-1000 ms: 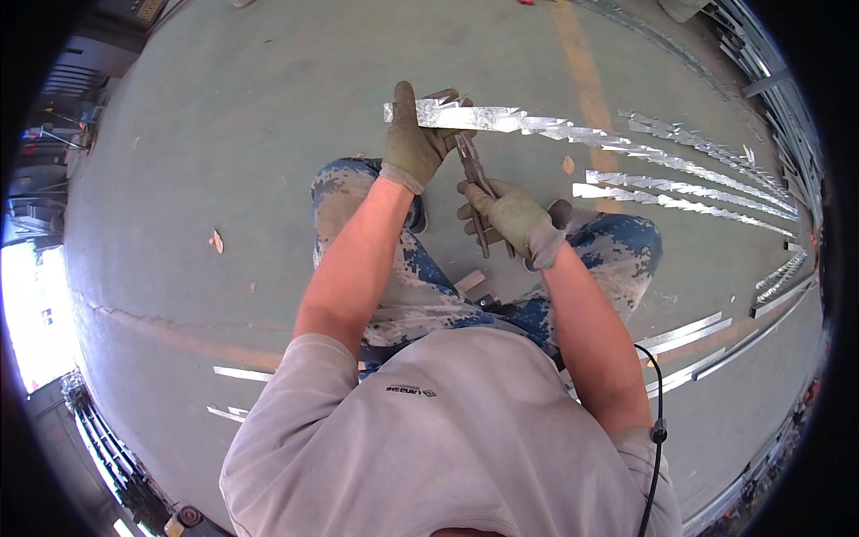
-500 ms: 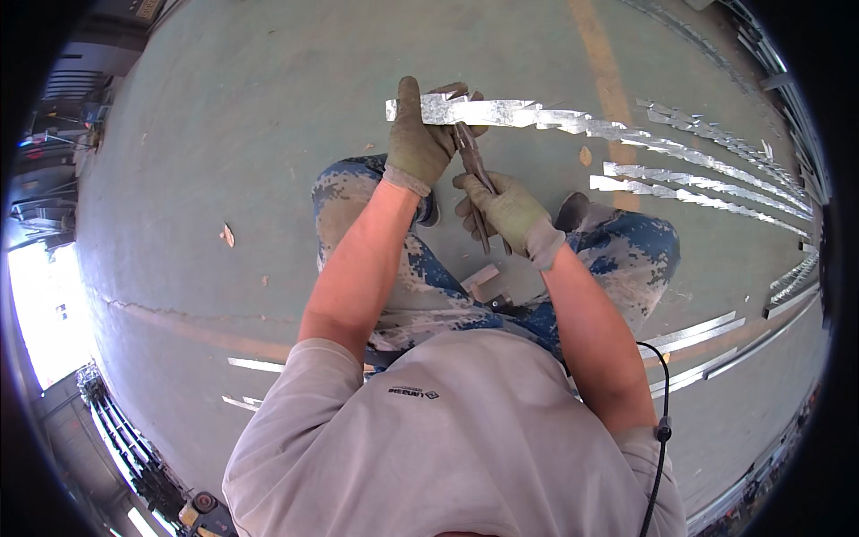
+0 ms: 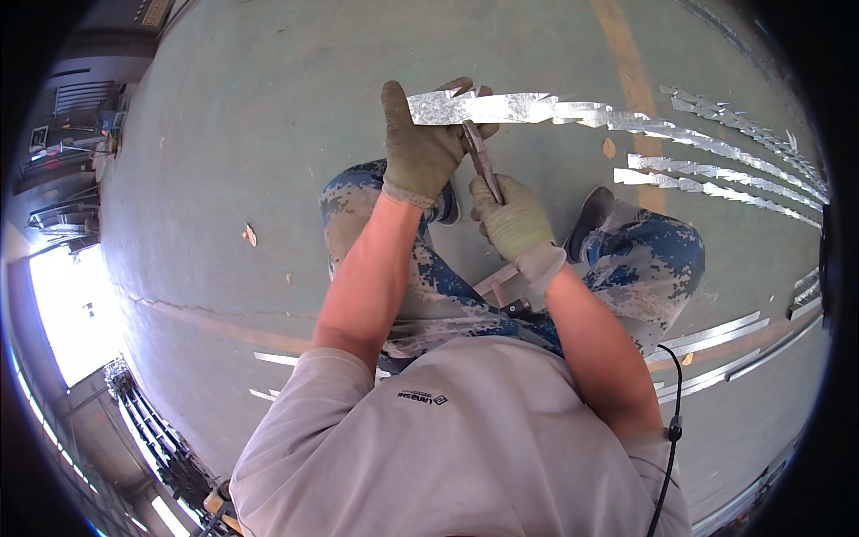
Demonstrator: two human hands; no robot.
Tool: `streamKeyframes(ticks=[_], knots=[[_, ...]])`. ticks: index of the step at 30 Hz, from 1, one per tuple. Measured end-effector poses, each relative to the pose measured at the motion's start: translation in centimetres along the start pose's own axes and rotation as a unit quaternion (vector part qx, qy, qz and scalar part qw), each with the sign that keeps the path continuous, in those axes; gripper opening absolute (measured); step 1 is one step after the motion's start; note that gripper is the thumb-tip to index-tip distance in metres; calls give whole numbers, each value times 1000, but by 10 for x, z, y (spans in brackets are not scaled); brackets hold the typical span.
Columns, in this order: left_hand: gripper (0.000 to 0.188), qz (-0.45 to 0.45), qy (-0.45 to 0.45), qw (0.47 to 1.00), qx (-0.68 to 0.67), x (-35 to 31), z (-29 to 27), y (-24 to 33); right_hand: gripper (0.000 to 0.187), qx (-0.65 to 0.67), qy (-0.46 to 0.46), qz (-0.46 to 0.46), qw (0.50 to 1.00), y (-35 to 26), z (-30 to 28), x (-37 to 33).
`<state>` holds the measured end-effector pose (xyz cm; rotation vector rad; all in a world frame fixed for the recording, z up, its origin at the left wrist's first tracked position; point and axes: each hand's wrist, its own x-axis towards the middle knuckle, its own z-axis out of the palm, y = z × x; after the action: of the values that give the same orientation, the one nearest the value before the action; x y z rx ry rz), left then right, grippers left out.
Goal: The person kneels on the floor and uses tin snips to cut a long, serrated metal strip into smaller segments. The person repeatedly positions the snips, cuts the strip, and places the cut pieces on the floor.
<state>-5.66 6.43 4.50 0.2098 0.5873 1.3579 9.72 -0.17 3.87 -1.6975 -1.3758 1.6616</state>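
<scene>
My gloved left hand (image 3: 425, 148) supports the end of a long shiny metal strip (image 3: 510, 108). Its fingers lie behind the strip, with their tips showing above the upper edge. The thumb stands up just left of the strip's end. From there the strip runs off to the right, its edges notched with jagged flaps. In my gloved right hand (image 3: 512, 215) are dark steel pliers (image 3: 481, 161), gripped round the handles. Their jaws point up and meet the strip's lower edge beside my left fingers. The glove hides most of the handles.
More notched strips (image 3: 680, 183) lie on the floor at the right. Plain metal strips (image 3: 707, 338) lie closer in on that side. My knees (image 3: 662, 251) are bent beneath my arms. A black cable (image 3: 677, 394) hangs by my right arm. A dry leaf (image 3: 250, 234) is on the green floor.
My left thumb has come off the strip's face to beside its end. The plier handles, spread before, are now drawn together in my right hand. The whole view has shifted slightly.
</scene>
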Motion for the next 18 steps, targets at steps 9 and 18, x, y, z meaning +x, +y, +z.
streamKeyframes(ticks=[9, 18], knots=[[102, -11, -16, 1000, 7, 0, -7, -2, 39, 21, -27, 26, 999, 1, 1, 6], [112, -15, -84, 996, -37, -3, 1, 3, 36, 16, -26, 3, 1000, 4, 0, 5]])
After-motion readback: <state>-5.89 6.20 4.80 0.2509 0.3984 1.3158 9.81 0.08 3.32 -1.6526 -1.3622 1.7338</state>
